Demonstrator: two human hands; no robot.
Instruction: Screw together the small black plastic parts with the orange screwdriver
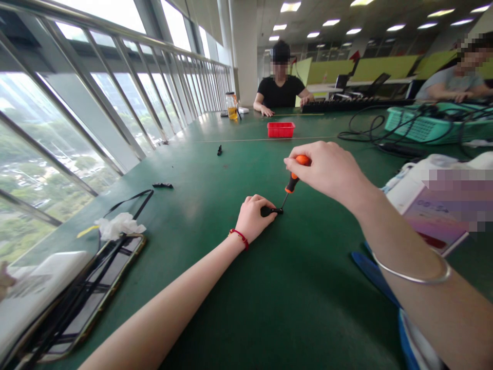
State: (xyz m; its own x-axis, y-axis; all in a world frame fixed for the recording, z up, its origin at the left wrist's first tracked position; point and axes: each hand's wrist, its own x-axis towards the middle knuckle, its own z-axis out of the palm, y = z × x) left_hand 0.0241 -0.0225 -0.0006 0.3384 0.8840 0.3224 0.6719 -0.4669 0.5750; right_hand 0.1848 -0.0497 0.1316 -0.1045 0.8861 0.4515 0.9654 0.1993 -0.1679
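My right hand is closed around the orange and black handle of a screwdriver. The thin shaft slants down, and its tip meets the end of a small black part on the green table. My left hand pinches that part between thumb and fingers and keeps it low against the tabletop. Much of the part is hidden by the left fingers, and whether a screw sits under the tip is too small to tell.
Two small black pieces lie ahead and left on the green table. A red tray stands farther off. A phone is at left, a tissue box and teal basket with cables at right. Two people sit beyond.
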